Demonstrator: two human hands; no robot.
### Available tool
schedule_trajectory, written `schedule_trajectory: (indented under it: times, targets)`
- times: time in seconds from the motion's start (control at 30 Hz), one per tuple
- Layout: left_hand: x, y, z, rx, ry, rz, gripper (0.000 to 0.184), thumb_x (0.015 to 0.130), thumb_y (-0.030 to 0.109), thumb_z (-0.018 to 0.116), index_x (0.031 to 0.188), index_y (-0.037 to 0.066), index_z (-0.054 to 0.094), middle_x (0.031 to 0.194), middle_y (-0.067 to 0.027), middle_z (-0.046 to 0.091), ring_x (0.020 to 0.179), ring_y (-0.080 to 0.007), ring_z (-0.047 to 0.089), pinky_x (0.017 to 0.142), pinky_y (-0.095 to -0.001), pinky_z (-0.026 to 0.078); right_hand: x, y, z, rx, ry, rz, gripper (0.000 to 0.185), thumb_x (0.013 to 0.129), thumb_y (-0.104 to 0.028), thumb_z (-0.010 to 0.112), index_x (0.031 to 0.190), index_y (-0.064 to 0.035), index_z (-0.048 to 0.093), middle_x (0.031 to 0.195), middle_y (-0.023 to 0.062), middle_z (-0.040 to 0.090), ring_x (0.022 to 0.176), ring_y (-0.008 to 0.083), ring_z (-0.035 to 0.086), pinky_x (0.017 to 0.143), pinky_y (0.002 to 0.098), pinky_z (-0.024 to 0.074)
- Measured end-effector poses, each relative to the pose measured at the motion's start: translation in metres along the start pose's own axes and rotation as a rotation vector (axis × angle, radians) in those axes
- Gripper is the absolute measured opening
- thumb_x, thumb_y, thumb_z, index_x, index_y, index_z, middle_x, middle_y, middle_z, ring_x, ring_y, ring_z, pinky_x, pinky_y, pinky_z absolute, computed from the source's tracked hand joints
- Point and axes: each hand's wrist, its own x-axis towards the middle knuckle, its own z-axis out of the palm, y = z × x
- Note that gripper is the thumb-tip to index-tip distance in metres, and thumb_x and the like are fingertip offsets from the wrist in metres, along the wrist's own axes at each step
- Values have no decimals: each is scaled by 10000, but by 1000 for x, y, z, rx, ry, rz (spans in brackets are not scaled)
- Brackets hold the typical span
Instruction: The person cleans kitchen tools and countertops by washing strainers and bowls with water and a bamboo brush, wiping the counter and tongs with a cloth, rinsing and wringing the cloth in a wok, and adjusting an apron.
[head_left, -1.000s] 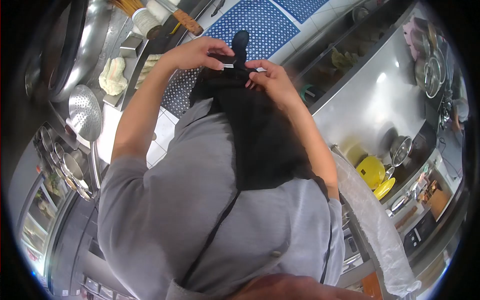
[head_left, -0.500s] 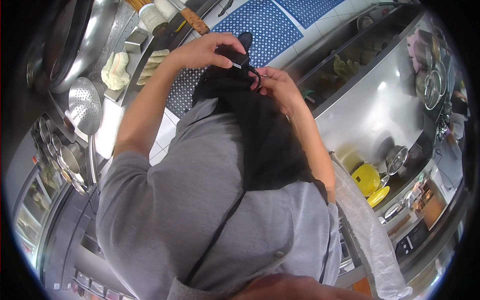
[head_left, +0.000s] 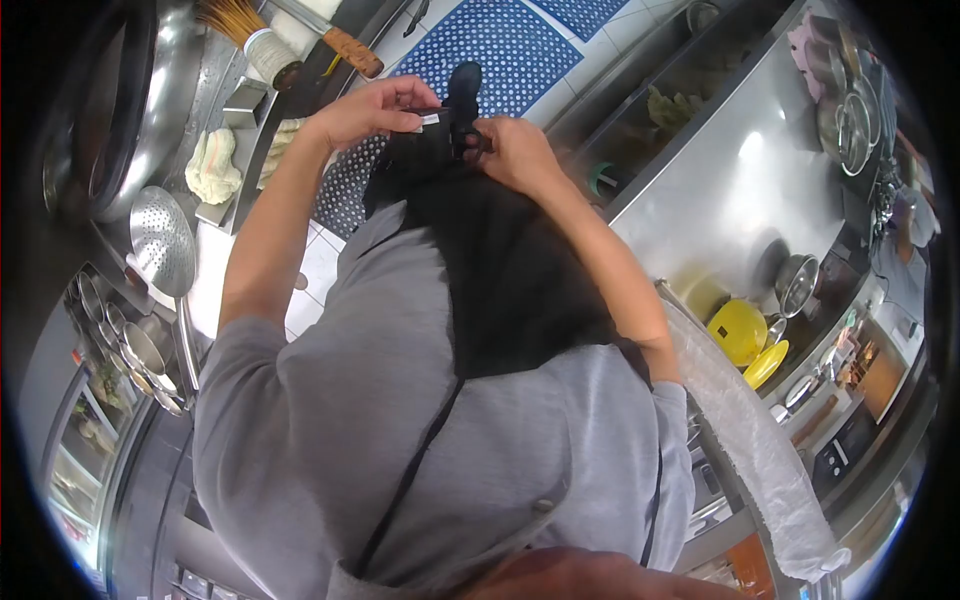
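Note:
At waist height, my left hand (head_left: 375, 112) pinches a flat black item (head_left: 432, 122) with a small white label on its edge; its exact kind I cannot make out. Just right of it, my right hand (head_left: 512, 152) is closed, fingertips on a dark cord (head_left: 470, 146) that is mostly hidden by the fingers. Both hands are over the top of a black apron (head_left: 520, 270), worn over a grey shirt (head_left: 370, 400). A black shoe (head_left: 464, 92) shows beyond the hands.
A steel counter (head_left: 740, 190) runs along the right, with yellow bowls (head_left: 738, 332) and strainers (head_left: 797, 287). On the left are a perforated skimmer (head_left: 162, 240), a folded cloth (head_left: 213, 166), a bamboo brush (head_left: 270, 58) and ladles. Blue mats (head_left: 500, 60) cover part of the tiled floor.
Both hands have shifted left with the black item. My right hand has turned more back-up, and the cord loop seen before is now mostly covered. More of the shoe shows.

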Motion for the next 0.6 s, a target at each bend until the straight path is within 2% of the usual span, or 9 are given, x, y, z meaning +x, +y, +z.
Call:
schedule_trajectory:
  times: [0.1, 0.2, 0.3, 0.4, 0.5, 0.6]
  targets:
    - [-1, -1, 7, 105, 14, -77, 319, 892, 143, 703, 1204, 109, 646, 1075, 38, 641, 995, -61, 578, 763, -234, 467, 12, 15, 14, 4, 87, -34, 201, 773, -212, 771, 899, -65, 718, 808, 138, 720, 803, 354, 698, 738, 449, 538]
    - [-5, 10, 17, 160, -9, -209, 339, 918, 166, 689, 1241, 92, 617, 1145, 21, 638, 1032, -70, 575, 867, -231, 463, 19, 22, 17, 139, 106, 24, 193, 774, -209, 771, 896, -67, 727, 791, 135, 718, 773, 338, 700, 720, 438, 538]
    - [-9, 18, 30, 123, 20, -265, 310, 933, 161, 670, 1236, 104, 636, 1127, 33, 646, 1000, -55, 569, 824, -219, 452, 21, 20, 13, 216, 107, 56, 185, 782, -211, 769, 899, -73, 732, 784, 132, 716, 759, 317, 701, 707, 427, 535]
    - [-11, 15, 31, 132, 16, -251, 307, 944, 139, 650, 1247, 90, 638, 1143, 29, 645, 1013, -66, 576, 859, -233, 465, 25, 14, 10, 206, 122, 21, 169, 794, -221, 763, 885, -80, 736, 771, 129, 713, 751, 309, 701, 702, 420, 533]
    - [-10, 0, 26, 209, 17, -90, 300, 956, 119, 628, 1251, 66, 643, 1148, 12, 648, 1040, -91, 580, 918, -260, 464, 32, 11, 10, 169, 98, -42, 162, 803, -240, 759, 862, -90, 740, 765, 135, 711, 756, 323, 697, 700, 426, 533]
    - [-16, 8, 34, 417, 95, 6, 282, 948, 115, 631, 1208, 8, 658, 1121, -45, 680, 1047, -137, 628, 953, -273, 474, 47, 14, 14, 117, 81, -108, 172, 810, -262, 756, 829, -92, 739, 759, 145, 706, 751, 340, 692, 690, 438, 532]
